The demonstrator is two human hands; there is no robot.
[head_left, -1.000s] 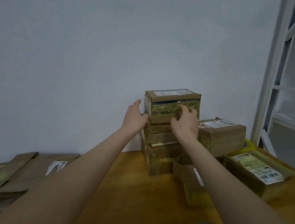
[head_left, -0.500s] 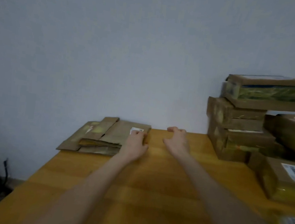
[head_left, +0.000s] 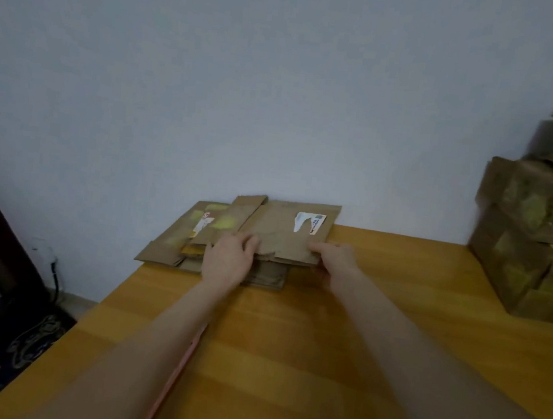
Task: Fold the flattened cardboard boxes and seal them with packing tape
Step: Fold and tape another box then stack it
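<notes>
Left hand and right hand each pinch the near edge of the top flattened brown cardboard box, piled at the wooden tabletop's far left corner.

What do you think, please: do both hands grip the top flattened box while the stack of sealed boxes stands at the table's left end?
Not quite: the head view shows the stack of sealed boxes at the right end of the table, not its left. The left hand and right hand do grip the top flattened box.
</notes>
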